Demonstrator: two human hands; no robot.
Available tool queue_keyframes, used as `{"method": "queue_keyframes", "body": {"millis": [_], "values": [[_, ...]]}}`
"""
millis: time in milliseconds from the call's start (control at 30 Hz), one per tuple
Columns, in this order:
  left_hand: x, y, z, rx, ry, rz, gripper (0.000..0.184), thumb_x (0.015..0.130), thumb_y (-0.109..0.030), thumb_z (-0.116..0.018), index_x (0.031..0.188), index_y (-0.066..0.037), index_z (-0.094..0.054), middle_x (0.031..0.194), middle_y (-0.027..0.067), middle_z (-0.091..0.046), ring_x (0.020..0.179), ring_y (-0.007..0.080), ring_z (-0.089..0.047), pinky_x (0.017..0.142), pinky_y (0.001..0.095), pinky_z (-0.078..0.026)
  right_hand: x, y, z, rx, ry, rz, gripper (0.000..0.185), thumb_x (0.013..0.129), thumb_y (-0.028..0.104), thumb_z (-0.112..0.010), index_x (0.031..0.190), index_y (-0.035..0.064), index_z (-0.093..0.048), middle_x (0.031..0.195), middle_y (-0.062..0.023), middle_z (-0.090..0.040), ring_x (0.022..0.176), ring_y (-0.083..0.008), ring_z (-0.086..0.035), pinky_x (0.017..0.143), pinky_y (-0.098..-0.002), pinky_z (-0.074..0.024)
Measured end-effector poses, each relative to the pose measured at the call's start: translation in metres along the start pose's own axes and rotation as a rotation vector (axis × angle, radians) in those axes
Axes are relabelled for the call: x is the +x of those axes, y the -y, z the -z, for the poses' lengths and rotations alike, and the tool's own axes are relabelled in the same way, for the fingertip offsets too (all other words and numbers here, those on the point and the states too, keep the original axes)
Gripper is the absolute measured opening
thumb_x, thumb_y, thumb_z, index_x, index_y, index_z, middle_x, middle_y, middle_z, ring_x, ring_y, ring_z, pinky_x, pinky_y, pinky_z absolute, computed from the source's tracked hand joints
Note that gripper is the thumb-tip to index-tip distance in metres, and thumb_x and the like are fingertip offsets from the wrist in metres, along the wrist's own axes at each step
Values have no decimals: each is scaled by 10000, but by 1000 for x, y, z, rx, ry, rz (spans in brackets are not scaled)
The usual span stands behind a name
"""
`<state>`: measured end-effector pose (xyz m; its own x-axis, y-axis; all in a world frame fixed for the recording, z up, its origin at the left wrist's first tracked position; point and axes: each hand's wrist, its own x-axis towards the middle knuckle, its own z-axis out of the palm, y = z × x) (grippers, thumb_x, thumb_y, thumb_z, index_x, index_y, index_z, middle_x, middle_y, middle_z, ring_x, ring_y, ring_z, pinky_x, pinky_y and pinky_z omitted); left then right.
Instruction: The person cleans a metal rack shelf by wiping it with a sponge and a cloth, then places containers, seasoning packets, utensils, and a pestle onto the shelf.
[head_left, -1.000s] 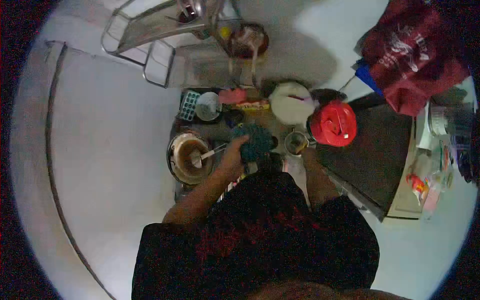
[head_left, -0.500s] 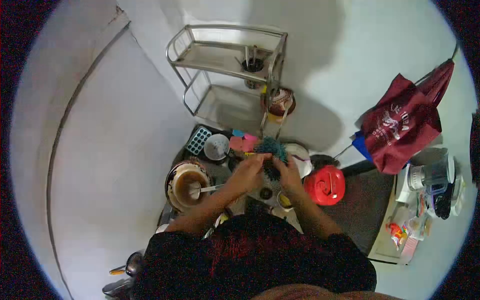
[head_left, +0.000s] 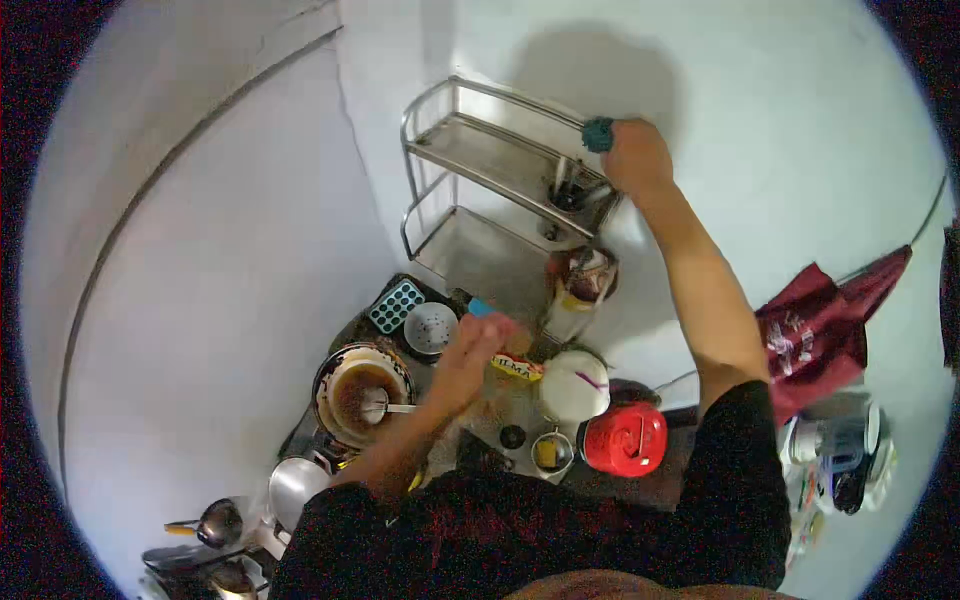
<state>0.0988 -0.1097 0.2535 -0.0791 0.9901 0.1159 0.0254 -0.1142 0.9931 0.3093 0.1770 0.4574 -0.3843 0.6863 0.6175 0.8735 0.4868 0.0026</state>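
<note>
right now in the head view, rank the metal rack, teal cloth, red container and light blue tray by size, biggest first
1. metal rack
2. red container
3. light blue tray
4. teal cloth, judged by its visible part only; the right hand may hide some

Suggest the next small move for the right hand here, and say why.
Probably slide the teal cloth leftward along the rack's top rail: the right hand grips it, bunched, at that rail's right end, and the rail runs leftward from there.
</note>
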Motion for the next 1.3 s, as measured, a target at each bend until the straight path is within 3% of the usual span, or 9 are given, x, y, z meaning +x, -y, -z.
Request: {"method": "queue_keyframes", "body": {"millis": [267,367,500,667,833,900,1100,1233,1300], "values": [[-32,69,22,33,-26,9,443,1087,-376,-534,1372,-43,-596,1295,154,-648,1168,259,-634,1000,420,-513,109,98,-76,-201,259,200,185,835,123,-619,914,17,-748,957,-250,-731,949,-405,-726,827,-509,-587],[-35,68,16,-300,-127,323,424,1088,-345,-536,1376,-39,-593,1343,152,-619,1220,256,-605,1015,429,-507,144,124,-109,-220,194,277,206,852,155,-610,921,22,-751,961,-237,-735,944,-405,-720,835,-513,-581],[-44,58,27,-314,-196,294,420,1087,-346,-539,1360,-33,-605,1321,124,-635,1216,231,-603,1016,397,-505,180,159,-156,-232,96,420,253,887,218,-591,935,33,-757,969,-211,-744,936,-406,-709,851,-519,-569],[-61,52,48,-244,-196,283,441,1093,-376,-518,1349,-29,-612,1317,104,-651,1230,212,-601,1038,374,-495,213,157,-190,-206,290,206,325,891,297,-598,991,31,-754,1048,-195,-733,1012,-400,-700,916,-511,-567],[-60,79,44,-265,-240,313,471,1100,-401,-490,1358,-25,-607,1301,101,-664,1231,215,-601,1054,380,-481,146,179,-181,260,-158,379,249,822,125,-610,1029,106,-748,1034,-184,-692,999,-389,-653,905,-484,-529],[-52,85,36,-317,-211,324,478,1104,-405,-478,1360,-22,-605,1303,104,-662,1220,214,-606,1054,383,-481,141,187,-173,534,-54,744,246,811,82,-601,1015,91,-740,1016,-188,-689,992,-399,-651,879,-496,-533],[-26,72,20,-150,-75,157,476,1101,-406,-488,1353,-20,-607,1283,101,-666,1192,207,-622,1015,370,-508,142,174,-105,384,331,344,273,787,47,-626,1036,78,-735,1138,-177,-703,1067,-362,-664,874,-499,-550],[-35,64,12,-305,-126,257,486,1096,-423,-497,1356,-27,-605,1274,100,-665,1181,214,-628,988,373,-525,161,145,-134,426,72,116,271,863,154,-618,1093,62,-726,1135,-227,-693,1095,-411,-650,989,-487,-519],[-39,71,9,-370,-137,278,493,1092,-433,-501,1359,-32,-602,1262,97,-666,1171,224,-634,975,377,-533,154,156,-145,435,50,241,307,865,111,-651,1164,81,-713,1192,-191,-689,1135,-372,-650,973,-485,-519]]}}
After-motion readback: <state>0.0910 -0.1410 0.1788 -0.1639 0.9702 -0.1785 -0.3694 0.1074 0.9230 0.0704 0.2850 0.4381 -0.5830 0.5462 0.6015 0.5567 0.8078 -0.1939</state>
